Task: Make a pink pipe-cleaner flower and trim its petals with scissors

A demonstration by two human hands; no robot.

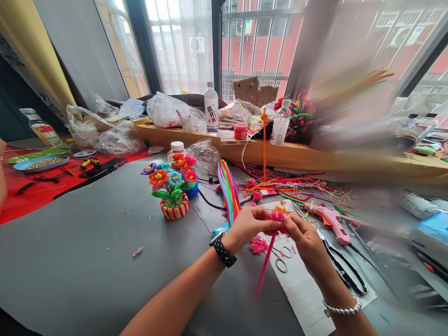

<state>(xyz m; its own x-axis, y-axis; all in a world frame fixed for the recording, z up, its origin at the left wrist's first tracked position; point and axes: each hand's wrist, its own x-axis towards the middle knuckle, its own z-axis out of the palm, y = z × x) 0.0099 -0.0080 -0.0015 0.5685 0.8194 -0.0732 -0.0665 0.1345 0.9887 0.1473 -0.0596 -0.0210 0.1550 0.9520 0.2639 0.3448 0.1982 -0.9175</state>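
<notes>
1. Standing left of centre, a striped pot (pixel 174 208) holds fuzzy flowers (pixel 159 177); a blue tray (pixel 20 166) at far left holds small tan beads (pixel 47 162).
2. Right of centre, a pink fuzzy strip (pixel 265 268) dangles from between the hands, above the worktop (pixel 105 261).
3. Left hand (pixel 248 226) and right hand (pixel 303 235) both pinch its bunched top, fingers nearly together.

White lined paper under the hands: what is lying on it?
Small silver scissors and orange scraps lie on the paper, with black-handled scissors along its right side. The left hand and right hand, holding a pink stem, block part of it; what lies behind is hidden.
</notes>
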